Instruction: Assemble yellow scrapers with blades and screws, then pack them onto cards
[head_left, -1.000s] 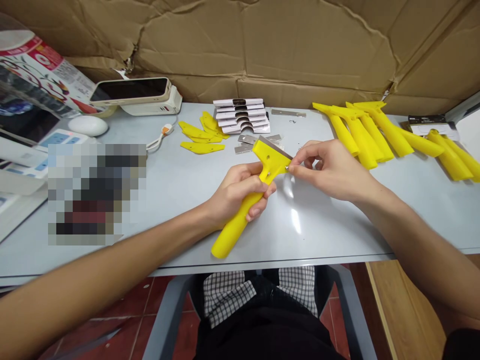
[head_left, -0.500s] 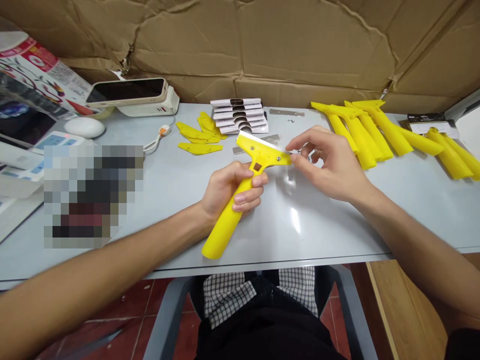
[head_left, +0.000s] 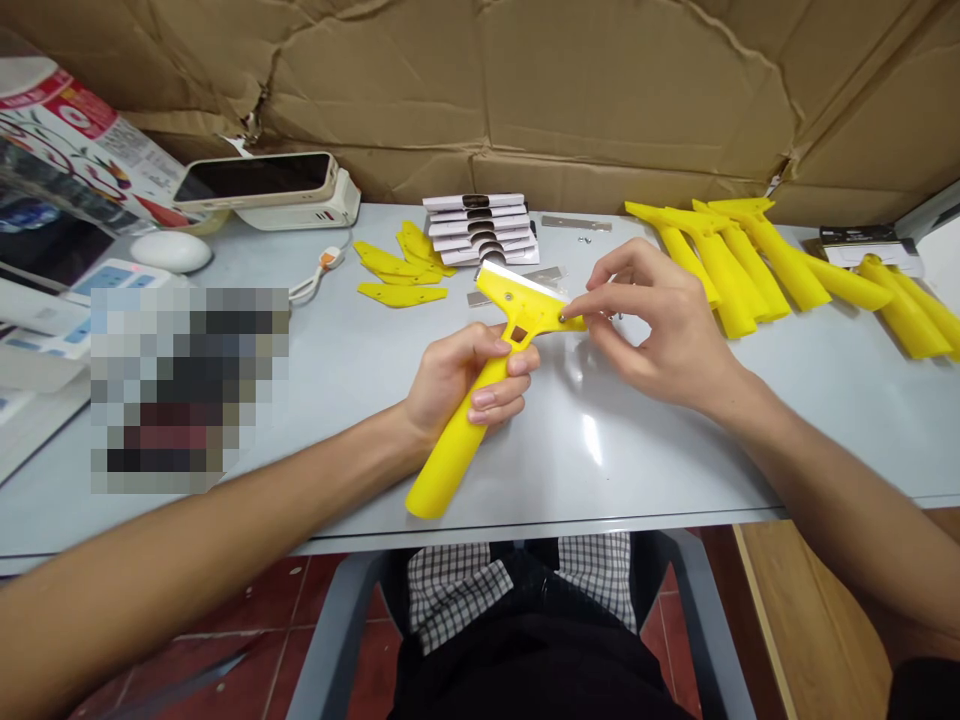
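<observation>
My left hand (head_left: 472, 385) is wrapped round the handle of a yellow scraper (head_left: 448, 458), which is tilted with its wide head up. A metal blade edge (head_left: 525, 281) runs along the top of the head, and two small screws sit in its face. My right hand (head_left: 649, 325) is at the head's right end, its index fingertip on the right screw (head_left: 562, 317). The thumb is partly behind the head's end, and the other fingers are bent. Past the head lie a loose metal blade (head_left: 480, 298) and a stack of white sleeves with black bands (head_left: 480, 228).
Several yellow plates (head_left: 403, 294) lie left of the stack. Yellow scraper handles (head_left: 739, 285) are piled at the right. Another blade (head_left: 576, 223) and tiny screws (head_left: 585, 240) lie at the back. A phone (head_left: 255, 180), a white mouse (head_left: 171, 252) and a cable (head_left: 307, 285) are at the left.
My right index finger has moved left and down from the head's right corner onto the right screw. My left hand keeps its hold on the scraper.
</observation>
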